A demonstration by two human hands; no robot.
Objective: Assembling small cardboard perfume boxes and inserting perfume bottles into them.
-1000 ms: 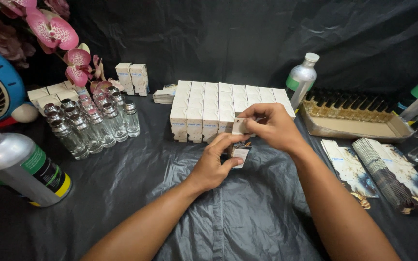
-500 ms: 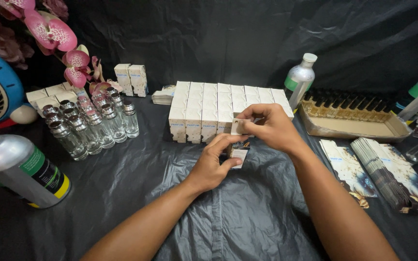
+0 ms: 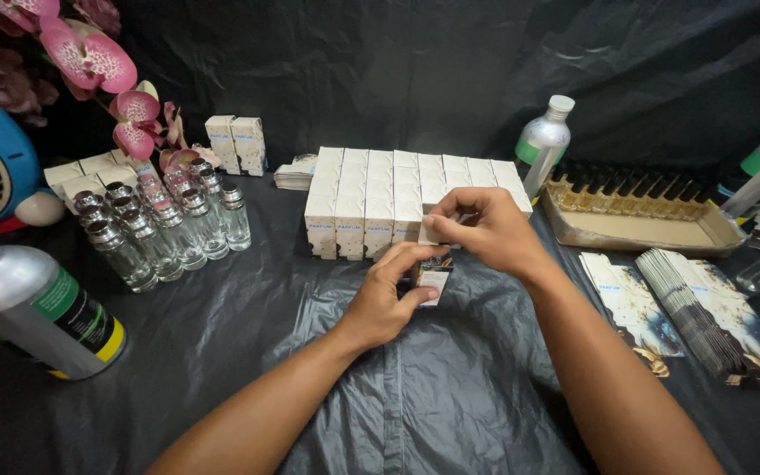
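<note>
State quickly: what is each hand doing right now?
Left hand: closed on the small box.
Right hand: fingers pinching the top flap of the same box.

Both forearms are bare to the picture's lower edge, with no sleeves showing. The left hand (image 3: 380, 303) and right hand (image 3: 490, 233) wear no gloves, rings or watch. Fingernails are short.

Head view, steeply down, close

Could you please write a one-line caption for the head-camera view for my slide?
Left hand and right hand hold a small carton before rows of white boxes.
</note>
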